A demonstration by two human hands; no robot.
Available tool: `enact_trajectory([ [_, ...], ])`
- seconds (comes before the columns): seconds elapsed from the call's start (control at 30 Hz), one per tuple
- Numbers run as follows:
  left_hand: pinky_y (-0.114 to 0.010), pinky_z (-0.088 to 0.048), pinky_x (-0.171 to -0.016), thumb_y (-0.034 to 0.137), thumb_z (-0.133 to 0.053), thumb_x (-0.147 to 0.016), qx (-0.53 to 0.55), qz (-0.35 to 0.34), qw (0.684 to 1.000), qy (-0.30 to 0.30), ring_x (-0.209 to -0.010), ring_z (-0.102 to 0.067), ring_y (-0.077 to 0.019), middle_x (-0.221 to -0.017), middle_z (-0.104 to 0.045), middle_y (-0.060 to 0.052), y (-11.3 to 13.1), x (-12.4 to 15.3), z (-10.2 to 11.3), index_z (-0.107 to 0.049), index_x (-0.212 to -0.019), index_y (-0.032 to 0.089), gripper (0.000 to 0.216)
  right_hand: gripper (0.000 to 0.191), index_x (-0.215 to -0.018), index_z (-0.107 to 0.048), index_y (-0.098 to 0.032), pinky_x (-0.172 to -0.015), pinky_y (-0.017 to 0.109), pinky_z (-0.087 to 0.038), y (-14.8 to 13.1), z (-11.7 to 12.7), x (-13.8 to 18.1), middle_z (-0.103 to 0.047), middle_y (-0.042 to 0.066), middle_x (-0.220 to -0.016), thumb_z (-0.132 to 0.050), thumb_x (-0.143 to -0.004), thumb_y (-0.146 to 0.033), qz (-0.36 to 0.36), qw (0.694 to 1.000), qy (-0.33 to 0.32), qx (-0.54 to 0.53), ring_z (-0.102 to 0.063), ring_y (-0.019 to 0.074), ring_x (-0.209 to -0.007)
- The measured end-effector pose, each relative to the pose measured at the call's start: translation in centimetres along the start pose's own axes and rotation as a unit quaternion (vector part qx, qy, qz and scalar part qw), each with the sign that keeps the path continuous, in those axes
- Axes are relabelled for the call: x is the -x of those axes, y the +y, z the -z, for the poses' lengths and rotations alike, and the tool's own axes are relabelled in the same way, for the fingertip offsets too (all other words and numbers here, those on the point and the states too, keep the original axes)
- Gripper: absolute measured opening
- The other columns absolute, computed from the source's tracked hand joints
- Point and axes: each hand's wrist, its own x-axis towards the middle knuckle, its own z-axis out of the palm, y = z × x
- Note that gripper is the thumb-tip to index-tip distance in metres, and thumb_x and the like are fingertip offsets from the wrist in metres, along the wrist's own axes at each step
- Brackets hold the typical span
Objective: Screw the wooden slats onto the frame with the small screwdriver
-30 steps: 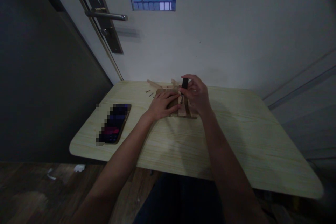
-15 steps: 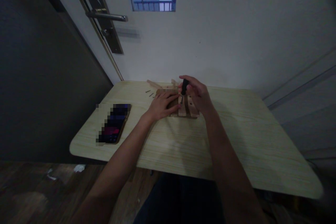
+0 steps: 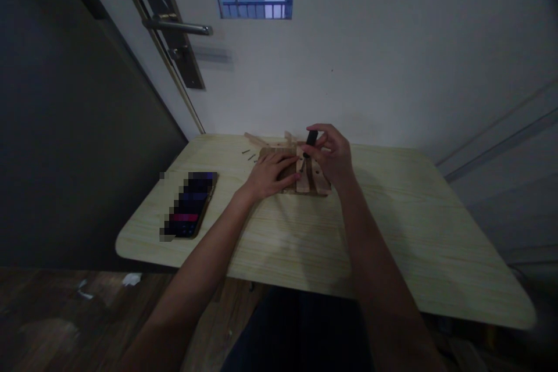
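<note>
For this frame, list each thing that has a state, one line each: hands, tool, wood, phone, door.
Left hand: flat, pressing on the wooden assembly.
Right hand: closed on the black-handled screwdriver.
Black-handled screwdriver: near upright, tip down at the wood.
Slatted light wooden assembly: lying on the table.
Small dark screws: loose, beside the assembly.
Black smartphone: face up, screen lit.
Metal door handle: horizontal.

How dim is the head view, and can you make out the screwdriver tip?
Head view: very dim, grainy; the tip of the screwdriver in the right hand is lost in shadow over the wooden assembly; phone screen pixelated; edges bowed by the wide lens.
</note>
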Motion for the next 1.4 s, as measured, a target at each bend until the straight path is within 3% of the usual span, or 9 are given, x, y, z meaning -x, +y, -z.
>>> enact_trajectory([
  [0.13, -0.054, -0.042, -0.114, 0.053, -0.051, -0.1, -0.004, -0.002, 1.0, 0.006, -0.134, -0.054, -0.0329, -0.146, -0.059, -0.012, 0.0, -0.03, -0.15, -0.06, -0.141, 0.022, 0.053, 0.031, -0.109, -0.066, -0.028, -0.053, 0.022, -0.051, 0.04, 0.01, 0.18, -0.069, -0.001, -0.095, -0.076, -0.08, -0.034, 0.019, 1.0, -0.019, 0.003, -0.065, 0.0113, -0.067],
  [0.23, -0.054, -0.042, -0.114, 0.054, -0.051, -0.099, -0.004, -0.001, 1.0, 0.013, -0.133, -0.055, -0.0325, -0.144, -0.06, -0.011, -0.04, -0.03, -0.24, -0.06, -0.141, 0.023, 0.053, 0.03, -0.117, -0.063, -0.027, -0.063, 0.025, -0.057, -0.06, -0.06, 0.39, -0.071, 0.004, -0.11, -0.063, -0.093, -0.044, 0.039, 0.997, -0.061, -0.019, -0.07, 0.0135, -0.08],
  [0.4, -0.053, -0.04, -0.117, 0.053, -0.051, -0.1, 0.012, -0.013, 1.0, 0.018, -0.138, -0.052, -0.0313, -0.149, -0.057, -0.009, -0.16, 0.03, -0.2, -0.059, -0.142, 0.024, 0.051, 0.039, -0.126, -0.06, -0.027, -0.074, 0.03, -0.061, -0.18, -0.28, 0.68, -0.074, 0.004, -0.101, -0.06, -0.095, -0.051, 0.029, 0.993, -0.105, -0.043, -0.073, 0.0169, -0.086],
  [0.6, -0.053, -0.04, -0.116, 0.05, -0.053, -0.099, 0.008, -0.009, 1.0, 0.005, -0.136, -0.053, -0.0319, -0.148, -0.057, -0.01, -0.18, 0.09, -0.06, -0.06, -0.142, 0.023, 0.051, 0.043, -0.126, -0.064, -0.029, -0.066, 0.028, -0.06, -0.39, -0.41, 0.57, -0.073, 0.0, -0.095, -0.072, -0.086, -0.042, 0.032, 0.997, -0.066, -0.024, -0.07, 0.0145, -0.073],
  [0.87, -0.055, -0.041, -0.114, 0.053, -0.051, -0.099, 0.002, -0.002, 1.0, -0.003, -0.135, -0.053, -0.0324, -0.148, -0.057, -0.011, -0.13, 0.06, 0.03, -0.058, -0.142, 0.023, 0.054, 0.031, -0.102, -0.066, -0.028, -0.061, 0.028, -0.055, -0.32, -0.42, 0.35, -0.066, -0.003, -0.076, -0.079, -0.077, -0.039, 0.04, 0.998, -0.006, 0.054, -0.063, 0.0148, -0.066],
  [0.97, -0.055, -0.041, -0.114, 0.054, -0.05, -0.099, -0.001, 0.0, 1.0, -0.001, -0.135, -0.054, -0.0328, -0.147, -0.058, -0.011, -0.01, 0.02, 0.08, -0.059, -0.142, 0.022, 0.055, 0.033, -0.107, -0.061, -0.028, -0.056, 0.026, -0.052, 0.1, -0.19, 0.47, -0.066, -0.002, -0.085, -0.075, -0.081, -0.043, 0.037, 0.998, -0.011, 0.049, -0.063, 0.0132, -0.065],
  [1.07, -0.054, -0.041, -0.114, 0.055, -0.049, -0.099, 0.002, -0.001, 1.0, 0.006, -0.135, -0.054, -0.0325, -0.146, -0.058, -0.012, 0.13, 0.01, 0.08, -0.059, -0.142, 0.021, 0.055, 0.031, -0.118, -0.059, -0.028, -0.063, 0.027, -0.055, 0.11, 0.08, 0.59, -0.069, 0.002, -0.102, -0.06, -0.093, -0.047, 0.048, 0.997, -0.039, 0.049, -0.068, 0.014, -0.075],
  [1.17, -0.054, -0.042, -0.114, 0.055, -0.048, -0.099, 0.008, -0.004, 1.0, 0.01, -0.135, -0.054, -0.0318, -0.145, -0.06, -0.011, 0.19, 0.0, 0.06, -0.06, -0.141, 0.022, 0.055, 0.031, -0.118, -0.061, -0.027, -0.067, 0.028, -0.057, -0.24, 0.16, 0.64, -0.071, 0.004, -0.105, -0.05, -0.099, -0.048, 0.065, 0.996, -0.037, 0.052, -0.07, 0.0143, -0.079],
  [1.4, -0.054, -0.043, -0.113, 0.055, -0.049, -0.099, 0.003, 0.002, 1.0, 0.006, -0.132, -0.056, -0.0318, -0.145, -0.059, -0.011, 0.06, 0.03, -0.04, -0.06, -0.142, 0.024, 0.054, 0.026, -0.109, -0.06, -0.027, -0.063, 0.025, -0.059, -0.55, -0.46, 0.68, -0.071, 0.002, -0.095, -0.062, -0.092, -0.047, 0.038, 0.999, -0.013, -0.021, -0.072, 0.014, -0.075],
])
